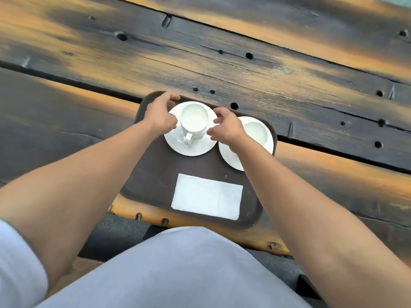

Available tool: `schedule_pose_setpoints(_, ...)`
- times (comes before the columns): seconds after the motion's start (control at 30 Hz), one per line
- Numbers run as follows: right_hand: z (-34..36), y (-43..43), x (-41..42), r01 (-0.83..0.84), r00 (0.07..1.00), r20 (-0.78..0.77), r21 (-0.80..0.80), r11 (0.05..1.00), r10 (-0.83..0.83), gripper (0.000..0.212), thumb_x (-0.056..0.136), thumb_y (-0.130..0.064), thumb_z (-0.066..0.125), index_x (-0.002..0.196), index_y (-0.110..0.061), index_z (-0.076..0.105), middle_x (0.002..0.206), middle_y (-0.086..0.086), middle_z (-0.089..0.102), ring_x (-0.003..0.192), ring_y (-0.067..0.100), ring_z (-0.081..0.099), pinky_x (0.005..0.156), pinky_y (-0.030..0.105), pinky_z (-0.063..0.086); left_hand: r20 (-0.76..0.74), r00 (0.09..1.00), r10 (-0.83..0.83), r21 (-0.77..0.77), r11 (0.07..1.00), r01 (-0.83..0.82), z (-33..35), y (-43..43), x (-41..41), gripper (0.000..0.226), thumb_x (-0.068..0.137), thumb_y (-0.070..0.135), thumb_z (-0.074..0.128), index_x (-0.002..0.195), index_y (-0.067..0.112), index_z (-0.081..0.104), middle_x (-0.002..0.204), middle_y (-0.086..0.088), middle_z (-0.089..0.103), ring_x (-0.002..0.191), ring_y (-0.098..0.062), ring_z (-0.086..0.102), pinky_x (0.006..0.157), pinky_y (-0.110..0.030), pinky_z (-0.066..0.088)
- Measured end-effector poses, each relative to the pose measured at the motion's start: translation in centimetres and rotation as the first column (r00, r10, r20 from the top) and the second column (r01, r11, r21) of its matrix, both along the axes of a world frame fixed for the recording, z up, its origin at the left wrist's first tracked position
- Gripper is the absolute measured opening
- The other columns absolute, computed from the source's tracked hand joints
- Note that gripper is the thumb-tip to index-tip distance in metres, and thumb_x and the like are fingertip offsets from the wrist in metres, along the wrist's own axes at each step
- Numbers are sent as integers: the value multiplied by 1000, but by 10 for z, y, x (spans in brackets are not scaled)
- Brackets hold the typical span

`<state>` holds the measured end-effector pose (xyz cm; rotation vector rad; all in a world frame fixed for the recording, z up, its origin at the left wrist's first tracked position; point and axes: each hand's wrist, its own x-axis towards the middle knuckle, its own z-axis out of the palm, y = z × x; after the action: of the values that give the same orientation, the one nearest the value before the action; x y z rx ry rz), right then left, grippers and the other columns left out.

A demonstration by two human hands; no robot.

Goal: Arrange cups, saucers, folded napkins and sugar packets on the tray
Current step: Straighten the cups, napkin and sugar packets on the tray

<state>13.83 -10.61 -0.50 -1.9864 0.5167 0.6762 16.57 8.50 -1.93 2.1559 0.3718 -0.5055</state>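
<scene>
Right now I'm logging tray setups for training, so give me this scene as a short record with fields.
surface: dark wooden plank table
tray: dark, at table's near edge
left cup: on left saucer, handle toward the person
right cup: on right saucer, partly hidden
napkin: folded, near side of tray
sugar packets: none visible
left hand: open beside left cup
right hand: open between the cups

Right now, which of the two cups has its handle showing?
The left cup, between both hands on the far-left saucer; its handle points toward the person. The right cup shows no handle, partly behind the right hand.
</scene>
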Motion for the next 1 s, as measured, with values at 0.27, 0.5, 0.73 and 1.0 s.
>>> schedule_pose_setpoints(0.27,-9,34,7,-82,996,14,-86,993,83,88,69,-8,80,143,-34,43,128,-2,62,119,22,56,97,32,46,-52,911,-409,-47,912,407,-3,0,9,80,73,8,79,140,35,48,128,5,61,118,-23,58,93,-33,49)
schedule_pose_setpoints(0.5,-8,55,8,-88,996,30,-56,995,90,81,74,-7,78,142,-30,41,115,-5,54,105,18,49,88,28,41,-52,902,-429,-65,903,425,-8,26,14,81,73,8,81,142,33,45,125,6,60,112,-24,60,90,-28,43)
schedule_pose_setpoints(0.73,-10,48,0,-47,999,-9,-113,992,47,85,71,-12,79,142,-35,38,123,0,60,114,25,56,98,40,49,-48,896,-442,-89,895,437,-20,15,8,84,74,8,79,145,35,41,132,-2,58,109,-25,61,85,-25,41)
schedule_pose_setpoints(1.0,-12,57,-5,21,1000,4,-45,999,-21,87,68,-5,73,142,-33,35,124,-1,57,114,25,55,97,47,51,-68,889,-452,-115,889,443,-26,18,12,86,72,13,81,143,42,43,132,0,59,109,-25,64,96,-31,49)
